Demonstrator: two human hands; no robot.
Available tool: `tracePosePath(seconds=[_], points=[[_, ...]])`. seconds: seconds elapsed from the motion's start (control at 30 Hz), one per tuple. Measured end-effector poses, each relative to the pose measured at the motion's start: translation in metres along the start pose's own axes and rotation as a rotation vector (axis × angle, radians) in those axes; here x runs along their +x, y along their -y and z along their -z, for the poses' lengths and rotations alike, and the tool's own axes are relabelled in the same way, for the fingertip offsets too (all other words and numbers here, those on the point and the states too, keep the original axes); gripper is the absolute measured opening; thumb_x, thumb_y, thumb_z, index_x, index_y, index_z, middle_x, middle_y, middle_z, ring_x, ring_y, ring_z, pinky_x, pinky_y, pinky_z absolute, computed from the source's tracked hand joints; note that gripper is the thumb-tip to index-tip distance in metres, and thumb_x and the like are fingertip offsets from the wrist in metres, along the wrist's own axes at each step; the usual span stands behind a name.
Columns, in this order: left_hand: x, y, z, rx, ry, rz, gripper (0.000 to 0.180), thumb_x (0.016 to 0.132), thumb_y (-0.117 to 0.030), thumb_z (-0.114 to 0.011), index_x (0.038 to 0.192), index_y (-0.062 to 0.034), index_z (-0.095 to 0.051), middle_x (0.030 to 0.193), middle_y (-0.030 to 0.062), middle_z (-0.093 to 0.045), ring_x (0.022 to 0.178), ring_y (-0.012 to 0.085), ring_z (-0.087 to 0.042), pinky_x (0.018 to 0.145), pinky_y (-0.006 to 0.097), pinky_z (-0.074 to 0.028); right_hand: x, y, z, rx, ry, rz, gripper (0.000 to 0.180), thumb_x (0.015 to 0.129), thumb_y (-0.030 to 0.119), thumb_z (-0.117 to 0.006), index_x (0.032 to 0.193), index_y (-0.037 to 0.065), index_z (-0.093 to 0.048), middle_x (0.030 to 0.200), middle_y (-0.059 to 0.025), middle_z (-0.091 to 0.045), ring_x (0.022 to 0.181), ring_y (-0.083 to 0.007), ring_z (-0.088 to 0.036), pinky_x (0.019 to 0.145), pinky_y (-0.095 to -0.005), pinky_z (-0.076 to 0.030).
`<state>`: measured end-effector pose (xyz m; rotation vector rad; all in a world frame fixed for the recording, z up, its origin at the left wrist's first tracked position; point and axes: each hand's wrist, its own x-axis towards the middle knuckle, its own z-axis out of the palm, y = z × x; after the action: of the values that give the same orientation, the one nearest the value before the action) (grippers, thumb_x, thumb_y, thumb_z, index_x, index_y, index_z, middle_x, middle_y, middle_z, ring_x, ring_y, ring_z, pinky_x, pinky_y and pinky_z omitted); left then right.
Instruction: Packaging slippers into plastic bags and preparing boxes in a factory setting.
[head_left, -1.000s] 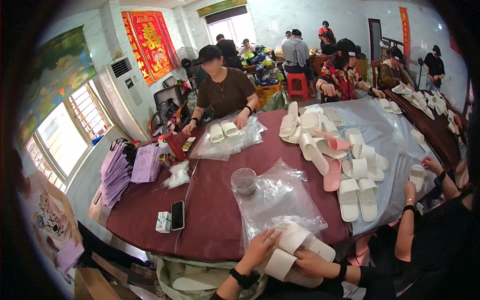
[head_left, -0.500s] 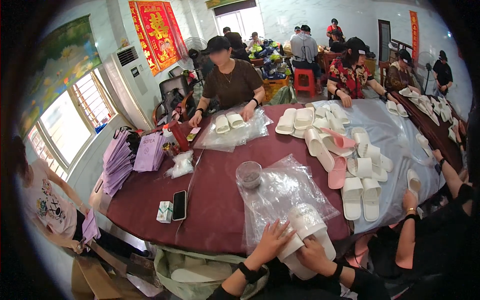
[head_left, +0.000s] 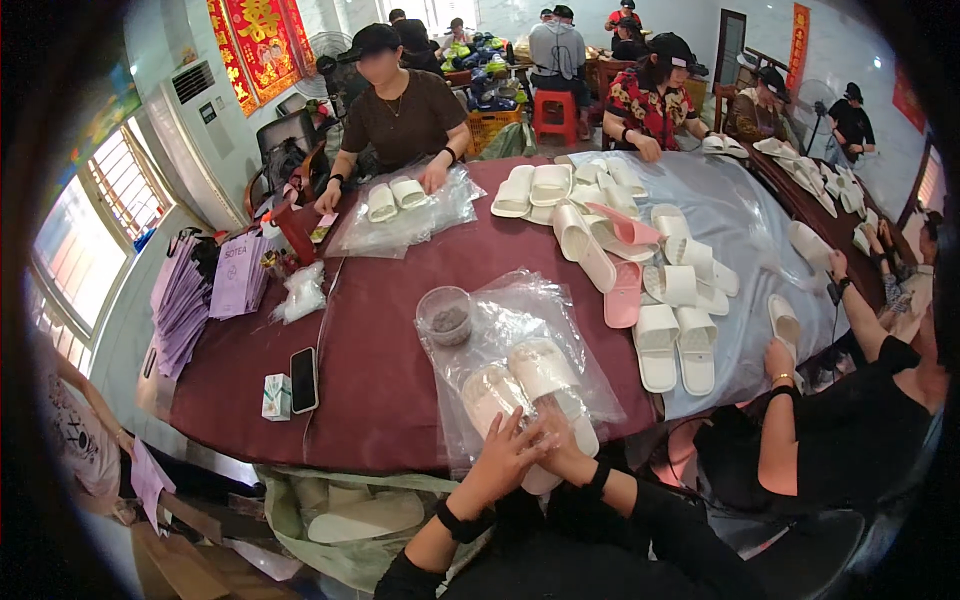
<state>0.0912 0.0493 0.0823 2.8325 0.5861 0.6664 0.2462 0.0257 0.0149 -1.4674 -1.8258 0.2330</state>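
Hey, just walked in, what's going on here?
The person's left hand and right hand are both on a pair of white slippers, over clear plastic on the dark red table. More slippers, white and pink, lie to the right. Across the table, a co-worker has another white pair on clear bags.

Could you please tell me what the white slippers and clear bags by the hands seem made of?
White slippers: perhaps moulded foam or rubber, fairly smooth, judging by thick soles and no visible stitching. Clear bags: probably thin, glossy plastic film, given wrinkles and bright highlights.
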Motion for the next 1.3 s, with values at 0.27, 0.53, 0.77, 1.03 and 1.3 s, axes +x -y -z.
tracePosePath(seconds=[0.27,0.53,0.77,1.03,1.3], points=[[-0.008,-0.015,-0.006,-0.225,-0.008,-0.058,0.049,0.082,-0.012,-0.061,0.128,-0.0266,-0.052,0.139,0.0027,-0.044,0.130,0.0344,-0.035,0.103,0.056,-0.027,0.071,-0.007,-0.012,-0.372,0.253,-0.156,0.032,0.085,0.029,-0.053,0.101,0.002,-0.061,0.109,-0.0255,-0.054,0.107,-0.0391,-0.049,0.090,-0.0478,-0.039],[-0.012,-0.016,-0.015,-0.442,0.110,-0.041,0.052,0.084,-0.012,-0.059,0.134,-0.0173,-0.046,0.143,0.0049,-0.038,0.134,0.0361,-0.029,0.109,0.052,-0.020,0.095,-0.022,-0.023,-0.017,0.317,-0.615,0.031,0.087,0.027,-0.051,0.104,0.002,-0.060,0.101,-0.0220,-0.059,0.104,-0.0355,-0.052,0.093,-0.0456,-0.038],[-0.036,0.015,-0.032,-0.377,-0.389,0.497,0.047,0.090,-0.012,-0.047,0.136,-0.0051,-0.037,0.139,0.0240,-0.036,0.129,0.0391,-0.034,0.108,0.047,-0.022,0.094,-0.034,-0.020,0.111,0.198,-0.589,0.030,0.088,0.024,-0.050,0.106,0.002,-0.059,0.098,-0.0209,-0.060,0.103,-0.0350,-0.053,0.093,-0.0455,-0.038],[-0.033,0.038,-0.038,-0.738,-0.419,0.956,0.046,0.094,-0.020,-0.043,0.132,0.0049,-0.035,0.136,0.0284,-0.034,0.122,0.0401,-0.036,0.104,0.043,-0.027,0.083,-0.054,-0.018,0.267,0.071,-0.575,0.029,0.088,0.021,-0.049,0.108,0.002,-0.057,0.094,-0.0197,-0.061,0.101,-0.0345,-0.054,0.094,-0.0454,-0.038],[-0.035,0.036,-0.039,0.020,0.080,0.786,0.057,0.081,-0.042,-0.060,0.133,-0.0218,-0.047,0.143,0.0298,-0.022,0.130,0.0489,-0.019,0.106,0.056,-0.016,0.072,-0.055,0.013,0.264,-0.417,-0.261,0.039,0.091,0.021,-0.048,0.119,-0.006,-0.047,0.114,-0.0225,-0.052,0.105,-0.0362,-0.050,0.093,-0.0394,-0.038]])
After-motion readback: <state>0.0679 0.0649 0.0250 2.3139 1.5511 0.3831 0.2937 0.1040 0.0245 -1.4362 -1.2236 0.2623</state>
